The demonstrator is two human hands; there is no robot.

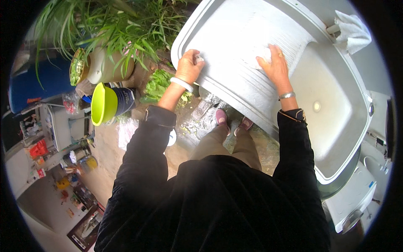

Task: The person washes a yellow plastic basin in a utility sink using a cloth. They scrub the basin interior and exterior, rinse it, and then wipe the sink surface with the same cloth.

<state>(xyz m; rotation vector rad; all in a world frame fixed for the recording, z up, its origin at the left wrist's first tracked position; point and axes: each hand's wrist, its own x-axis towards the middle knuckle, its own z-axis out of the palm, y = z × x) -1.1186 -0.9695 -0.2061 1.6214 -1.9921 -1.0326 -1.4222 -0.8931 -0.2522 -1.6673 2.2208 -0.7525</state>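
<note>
A white laundry sink [220, 28] with a ribbed washboard slope spans the area in front of me. My left hand [189, 65], with a pale bangle at the wrist, is at the sink's left front edge, its thumb and fingers pinched around a small whitish piece [199, 59], perhaps cloth. On the washboard ridges [261, 80], my right hand [276, 64] grips a bunched white cloth [263, 56]; glare blurs the cloth's outline. Right of that hand lies the deep basin [333, 94] with a round drain [317, 106].
A white rag [352, 31] hangs over a pipe at the basin's far side. Leafy greens [157, 83] lie on the ground at left, near a lime-green basin [104, 104] and long-leaved plants [126, 34]. A white appliance [352, 195] stands at lower right. The floor [196, 126] looks wet.
</note>
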